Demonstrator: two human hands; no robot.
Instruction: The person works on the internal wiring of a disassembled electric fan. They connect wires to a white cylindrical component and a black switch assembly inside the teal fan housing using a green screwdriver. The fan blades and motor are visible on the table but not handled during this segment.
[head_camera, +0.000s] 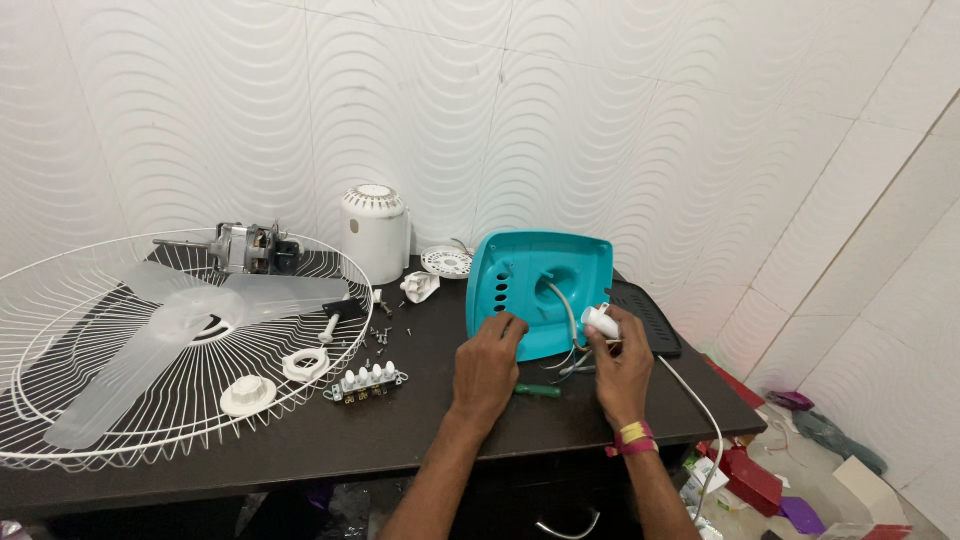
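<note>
Hands first: left hand (487, 362) gripped the near left edge of the turquoise fan base cover (540, 292), which stood tilted on edge at mid-counter. Right hand (622, 372) was clamped on a small white cylindrical part (600, 320) with wires (572, 362) running back into the cover. White cord (690, 400) trailed off the right counter edge.

Progress, my read: teardown looked mostly done, the base wiring being the open item.

Left to right on the dark counter (400, 430):
- wire fan guard (120, 350) lying flat, far left, with the clear fan blade (190, 325) in it
- bare motor (245, 248) at the far edge behind the guard
- white plastic nuts (248, 395) on the guard's near rim
- push-button switch block (366, 381) just beside it
- white motor housing (375, 232) upright by the wall
- loose screws (385, 330) scattered near it
- green-handled screwdriver (538, 390) between the two hands
- black grille panel (645, 318) behind the right hand

In the way: screws and switch block sat close to the left hand; wires bunched under the cover. Clutter on the floor (800, 470), right.
</note>
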